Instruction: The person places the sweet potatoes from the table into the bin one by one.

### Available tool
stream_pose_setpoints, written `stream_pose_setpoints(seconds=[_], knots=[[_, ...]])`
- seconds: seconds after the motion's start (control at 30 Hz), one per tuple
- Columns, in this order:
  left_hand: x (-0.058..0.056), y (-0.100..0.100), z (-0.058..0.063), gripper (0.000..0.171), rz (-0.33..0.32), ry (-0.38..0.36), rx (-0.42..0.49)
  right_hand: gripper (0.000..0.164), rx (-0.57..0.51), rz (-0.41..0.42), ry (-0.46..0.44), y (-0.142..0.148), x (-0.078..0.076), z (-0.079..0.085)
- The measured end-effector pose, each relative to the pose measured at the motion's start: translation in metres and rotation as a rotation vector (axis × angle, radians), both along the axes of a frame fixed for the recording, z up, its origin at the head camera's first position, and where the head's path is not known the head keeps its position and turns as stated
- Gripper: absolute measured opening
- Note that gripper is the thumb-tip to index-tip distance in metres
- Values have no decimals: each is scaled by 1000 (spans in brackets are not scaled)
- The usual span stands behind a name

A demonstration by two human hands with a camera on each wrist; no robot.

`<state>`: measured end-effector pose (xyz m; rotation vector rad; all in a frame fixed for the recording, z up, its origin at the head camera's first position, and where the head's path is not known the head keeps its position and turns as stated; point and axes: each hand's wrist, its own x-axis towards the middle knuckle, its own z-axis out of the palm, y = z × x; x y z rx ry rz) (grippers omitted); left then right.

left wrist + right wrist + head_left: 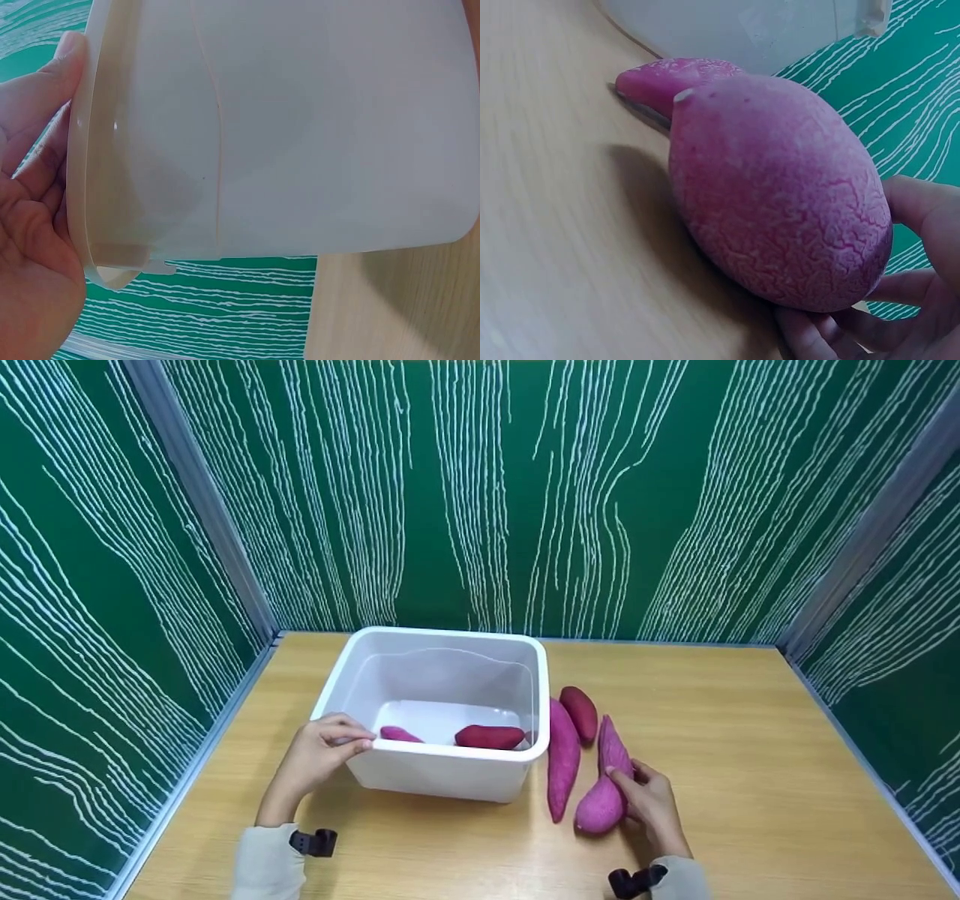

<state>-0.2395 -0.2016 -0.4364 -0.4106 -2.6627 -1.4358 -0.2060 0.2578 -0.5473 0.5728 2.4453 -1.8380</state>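
Two hands, well apart. The left hand (322,746) pinches the rim of one white bin (442,771) at its near corner; the right hand (654,802) grips a bulbous pink sweet potato (600,810) over the tabletop (720,720). Whether the narrow pink part beyond the bulb belongs to the same root cannot be told. Outside the bin, between it and the right hand, are two more: one long pink sweet potato (562,765) and, farther from the hands, one dark red sweet potato (579,712). Inside, at least two show: a small pink piece (400,733) just beside the left fingertips and a red root (490,737) between the hands. The tabletop is pale, wood-grained. Beyond and to either side of the hands stand three green panels (465,472) with white wavy lines, joined at two grey corner posts (202,495).
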Motion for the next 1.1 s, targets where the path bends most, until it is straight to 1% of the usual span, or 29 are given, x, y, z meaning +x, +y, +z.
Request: stream_pose_setpoints(seconds=[0.2, 0.33, 0.53, 0.67, 0.73, 0.9, 1.0, 1.1], knots=[[0, 0, 0, 11, 4, -10, -7, 75, -15, 2, -23, 2, 0, 0], [0, 0, 0, 10, 11, -8, -8, 77, -26, 2, -51, 3, 0, 0], [1, 0, 0, 10, 17, 27, -8, 76, -69, 10, -37, 5, -2, 4], [1, 0, 0, 9, 21, 28, -16, 73, -55, 4, -37, 5, -2, 9], [0, 0, 0, 9, 23, 23, -19, 74, -84, -2, -47, 5, -3, 13], [0, 1, 0, 9, 28, 4, -27, 82, -204, 2, -81, 7, -5, 22], [0, 1, 1, 9, 33, -4, -31, 80, -143, 32, -62, 9, -8, 26], [0, 1, 1, 8, 35, -7, -29, 76, -31, 66, -23, 10, -10, 30]])
